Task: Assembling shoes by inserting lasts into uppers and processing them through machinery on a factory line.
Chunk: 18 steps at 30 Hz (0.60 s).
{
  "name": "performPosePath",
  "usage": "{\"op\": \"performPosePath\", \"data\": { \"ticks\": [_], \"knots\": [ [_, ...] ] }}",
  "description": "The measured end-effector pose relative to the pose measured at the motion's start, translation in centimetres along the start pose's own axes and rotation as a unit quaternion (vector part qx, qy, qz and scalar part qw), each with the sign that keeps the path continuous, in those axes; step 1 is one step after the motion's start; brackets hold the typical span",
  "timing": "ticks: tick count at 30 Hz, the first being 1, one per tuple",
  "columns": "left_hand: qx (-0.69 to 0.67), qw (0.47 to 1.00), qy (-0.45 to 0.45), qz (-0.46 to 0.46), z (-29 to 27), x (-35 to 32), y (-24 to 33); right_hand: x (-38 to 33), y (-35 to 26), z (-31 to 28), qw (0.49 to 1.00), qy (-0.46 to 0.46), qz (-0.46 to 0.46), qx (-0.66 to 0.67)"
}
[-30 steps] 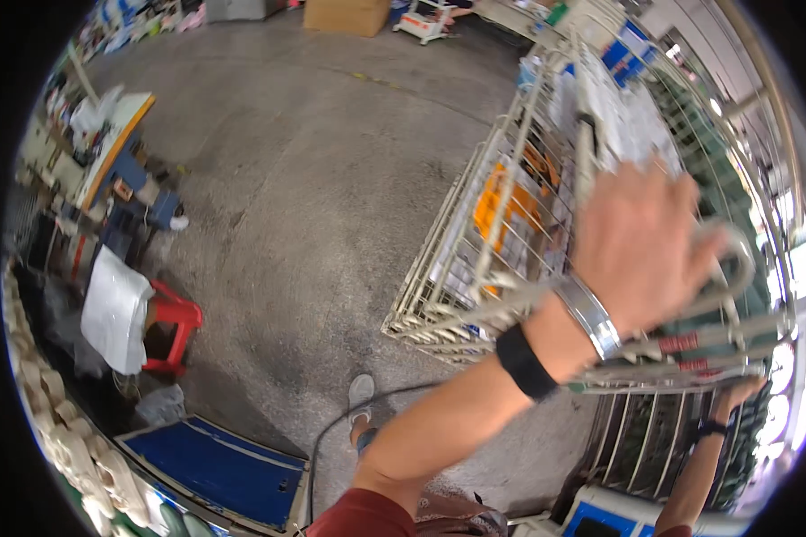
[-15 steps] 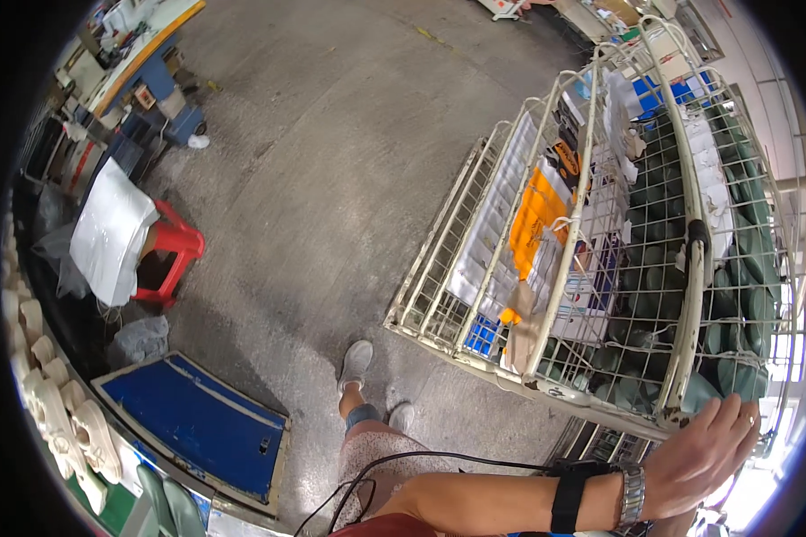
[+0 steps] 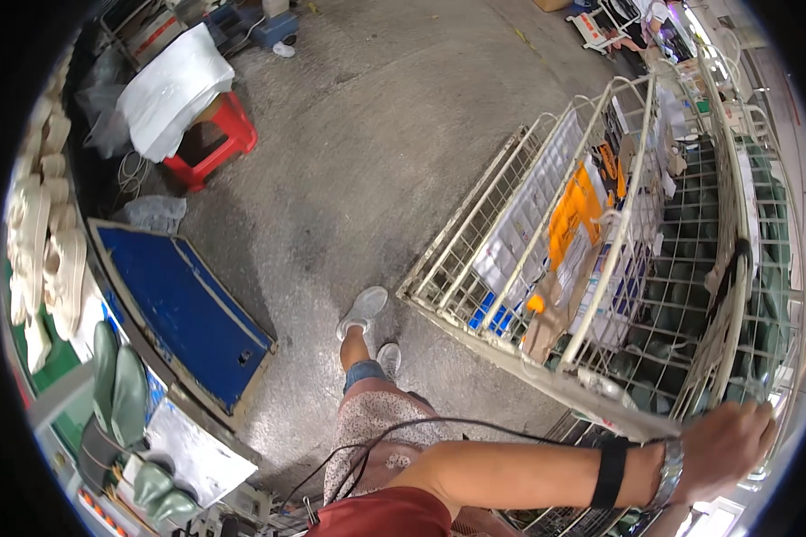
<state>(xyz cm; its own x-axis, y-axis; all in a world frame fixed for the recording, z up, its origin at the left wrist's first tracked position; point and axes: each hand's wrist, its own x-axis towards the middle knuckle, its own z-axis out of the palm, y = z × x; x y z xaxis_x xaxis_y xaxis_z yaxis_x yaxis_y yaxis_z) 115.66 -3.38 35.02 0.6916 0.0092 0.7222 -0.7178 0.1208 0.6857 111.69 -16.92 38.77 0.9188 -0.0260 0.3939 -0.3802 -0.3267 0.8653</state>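
My left arm crosses in front of me toward the right, with a metal-band watch and a black strap on it. My left hand (image 3: pixel 725 452) is closed at the near right corner of a cream-painted wire cart (image 3: pixel 488 327), its fingers curled around the frame there; their undersides are hidden. Dark green, rounded shoe-like pieces (image 3: pixel 681 295) fill the cart's right part. An orange-and-white package (image 3: pixel 575 215) and white sheets stand between its wire dividers. My right hand does not show clearly; a brownish strip below the left wrist is too cut off to name.
A red stool (image 3: pixel 219 143) with white wrapping on top stands at the upper left. Nearer lies a blue panel (image 3: pixel 175 309) in a pale frame. Along the left edge are cream-coloured footwear (image 3: pixel 58 268) and green shoe-like pieces (image 3: pixel 121 385). Grey floor (image 3: pixel 358 161) runs between.
The view has swung: stool and blue panel sit higher, and more of the left bench shows. The cart has shifted slightly right and down in view. My left hand stays at its corner.
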Motion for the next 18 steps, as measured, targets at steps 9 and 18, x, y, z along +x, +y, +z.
{"op": "performPosePath", "data": {
  "ticks": [9,18],
  "knots": [
    [0.164,0.964,0.207,0.019,-0.9,-3.5,3.5,-2.7,16.6,40.3,0.317,0.079,0.444,0.835],
    [0.265,0.925,0.273,-0.012,1.1,-7.9,9.3,-1.9,13.5,38.6,0.293,0.179,0.377,0.860]
  ]
}}
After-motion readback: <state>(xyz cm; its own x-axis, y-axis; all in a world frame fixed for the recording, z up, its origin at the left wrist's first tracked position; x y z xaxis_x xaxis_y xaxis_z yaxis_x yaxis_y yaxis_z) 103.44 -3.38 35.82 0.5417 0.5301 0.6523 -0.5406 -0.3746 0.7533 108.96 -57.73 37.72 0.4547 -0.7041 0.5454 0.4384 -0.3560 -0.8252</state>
